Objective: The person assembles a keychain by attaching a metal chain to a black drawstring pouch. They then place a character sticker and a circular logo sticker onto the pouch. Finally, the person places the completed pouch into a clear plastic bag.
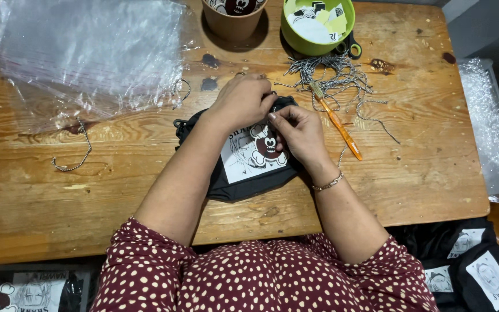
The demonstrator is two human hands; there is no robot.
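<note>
Black pouch [244, 173] apparently between both hands' fingers [272, 110]

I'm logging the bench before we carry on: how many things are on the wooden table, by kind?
Black printed pouch, under both hands: 1
Round containers, brown cup and green bowl: 2
Orange-handled tool: 1
Pile of speckled cord: 1
Loose cord piece: 1
Clear plastic sheet: 1
Total: 7

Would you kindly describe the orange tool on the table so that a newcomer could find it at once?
On the wooden table, look right of the black printed pouch under both hands, to the tangle of black-and-white cord below the green bowl. The orange tool lies slanted from that tangle toward the near edge; it is the only slim, bright orange stick there.
</note>
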